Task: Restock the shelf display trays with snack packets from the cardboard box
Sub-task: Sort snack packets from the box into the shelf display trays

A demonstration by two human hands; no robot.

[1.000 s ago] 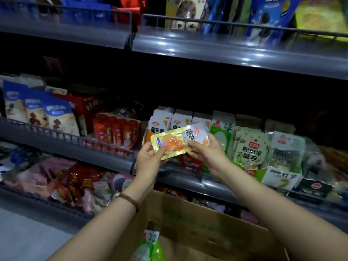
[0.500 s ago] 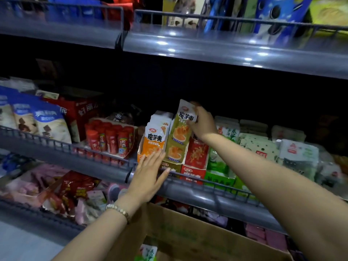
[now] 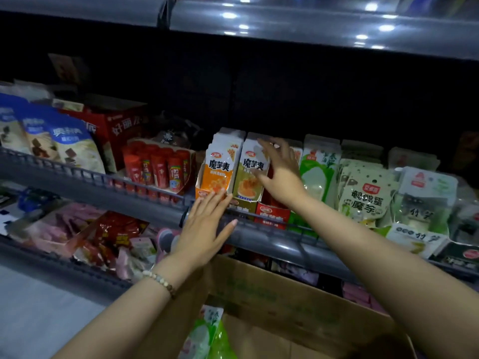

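The olive-green snack packet [image 3: 249,174] stands upright in its display tray [image 3: 242,206] on the middle shelf, beside an orange packet [image 3: 219,172] in the tray to its left. My right hand [image 3: 281,172] is spread with straight fingers against the olive packet's right side. With its fingers flat, my left hand [image 3: 207,226] reaches to the front of the orange tray [image 3: 203,194] over the shelf rail. Below me the cardboard box [image 3: 285,301] is open, with green-and-white packets [image 3: 210,335] inside.
A red tray [image 3: 272,215] sits right of the olive one, then green and white packets [image 3: 363,195]. Red tubes [image 3: 155,167] and blue bags [image 3: 64,141] fill the shelf's left. The grey rail [image 3: 272,242] runs along the shelf front. A lower shelf holds pink and red packets [image 3: 98,237].
My right hand has let go of the olive packet, which now stands straight in its tray, and lies flat against it. My left hand has moved up to the orange tray's front.
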